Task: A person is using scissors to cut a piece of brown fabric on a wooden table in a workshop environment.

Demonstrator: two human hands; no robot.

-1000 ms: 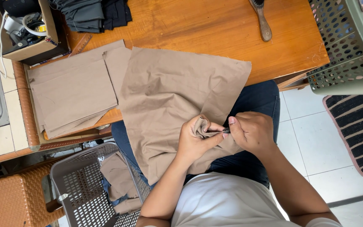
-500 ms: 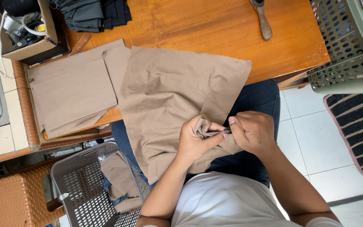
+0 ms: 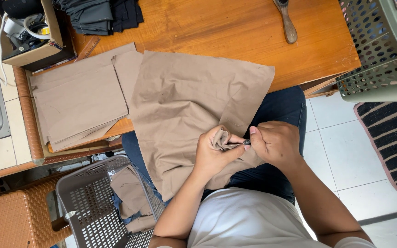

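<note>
1. Over the lap, the left hand point(image 3: 214, 154) pinches a bunched fold of the tan cloth point(image 3: 189, 105), fingers closed on it.
2. Just beside it, the right hand point(image 3: 276, 144) is closed on a small dark tool point(image 3: 246, 143) whose tip meets the fold; its kind cannot be told.
3. The cloth drapes from the wooden table point(image 3: 235, 32) edge down onto the blue jeans point(image 3: 283, 108).
4. Lower left, a grey basket point(image 3: 88, 202) holds more tan pieces.
5. Left on the table lies a stack of tan pieces point(image 3: 76, 98).
6. Farther off sit dark folded fabric point(image 3: 99, 14), a cardboard box point(image 3: 47, 32), a wooden-handled brush point(image 3: 286, 20) and a green basket point(image 3: 382, 50).
</note>
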